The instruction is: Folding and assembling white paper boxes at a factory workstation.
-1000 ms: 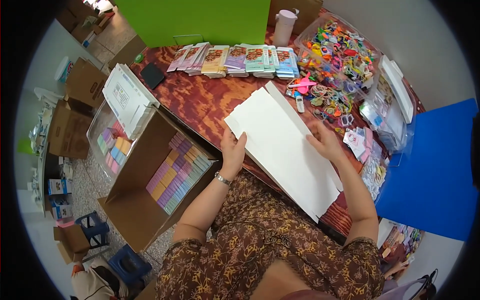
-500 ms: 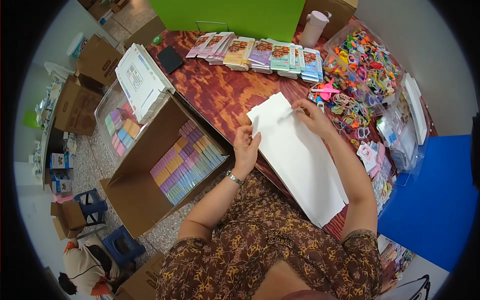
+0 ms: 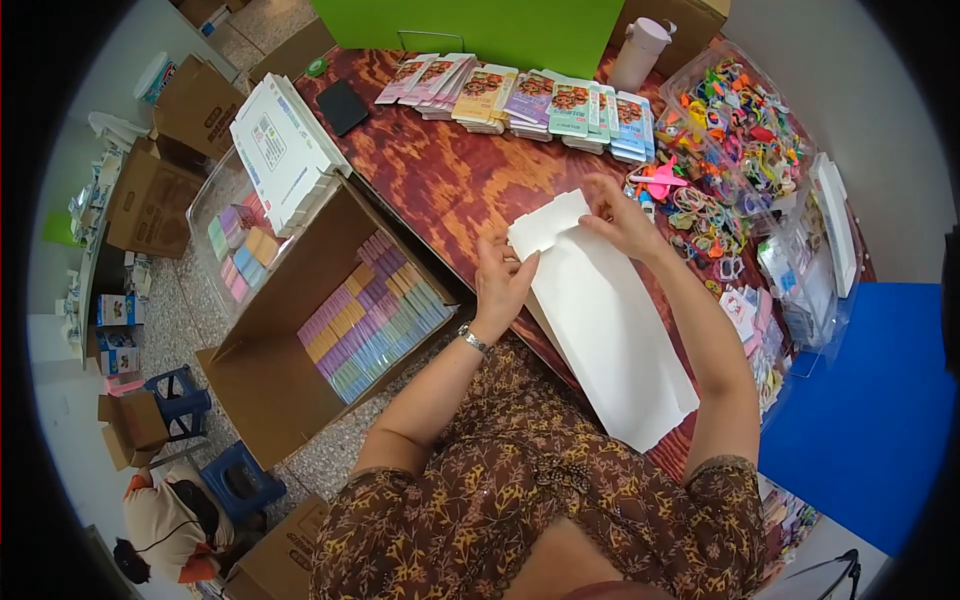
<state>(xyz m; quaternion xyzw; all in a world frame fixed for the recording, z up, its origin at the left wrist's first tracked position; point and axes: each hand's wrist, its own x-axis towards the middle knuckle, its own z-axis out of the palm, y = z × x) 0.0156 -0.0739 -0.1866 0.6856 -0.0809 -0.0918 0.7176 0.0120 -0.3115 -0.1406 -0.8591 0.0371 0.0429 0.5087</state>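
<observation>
A long white cardboard sheet (image 3: pixel 615 345), seemingly a flattened box, lies slanted in front of me, its near end close to my body. At its far end a flap (image 3: pixel 548 222) is bent along a crease. My left hand (image 3: pixel 498 285) grips the left edge by that crease, with the thumb on top. On the opposite side my right hand (image 3: pixel 622 220) pinches the corner of the flap between thumb and fingers. The undersides of the fingers are partly hidden by the card.
To the left stands an open brown carton (image 3: pixel 265 405) with rows of pastel packs (image 3: pixel 375 315). White boxes (image 3: pixel 285 150), a black phone-like slab (image 3: pixel 342 108), stacked colourful packets (image 3: pixel 530 105), a pale bottle (image 3: pixel 640 55) and a bin of small plastic pieces (image 3: pixel 740 125) surround the patterned table (image 3: pixel 435 200).
The far end of the white cardboard has been bent at a crease, forming a flap. Both hands have shifted slightly along its edges, and the view has moved a little.
</observation>
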